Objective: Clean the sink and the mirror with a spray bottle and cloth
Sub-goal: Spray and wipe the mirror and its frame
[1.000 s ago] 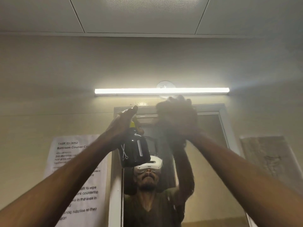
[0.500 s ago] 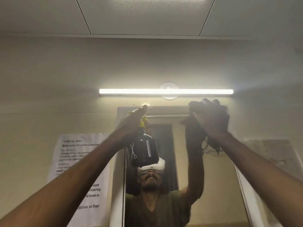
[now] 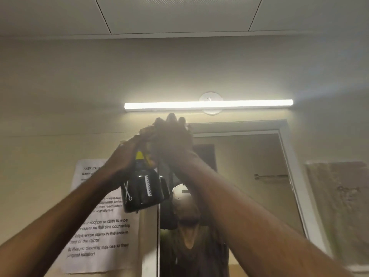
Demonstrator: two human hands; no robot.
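The left hand [image 3: 127, 154] grips the neck of one black spray bottle [image 3: 142, 189] with a yellow nozzle, raised near the mirror's [image 3: 245, 176] top left corner. Just right of it, the right hand [image 3: 172, 140] presses one dark cloth [image 3: 147, 130] against the glass; its grip is blurred. One paper notice [image 3: 103, 234] hangs left, one strip light [image 3: 208, 104] above.

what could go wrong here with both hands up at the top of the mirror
1. The left hand holds the black spray bottle by its neck, raised overhead; a slip could drop it toward the person.
2. The right hand presses a dark cloth at the mirror top edge, right beside the left hand, so a wide wipe could knock the bottle.
3. The lit light bar sits just above; spray or the cloth could reach it.
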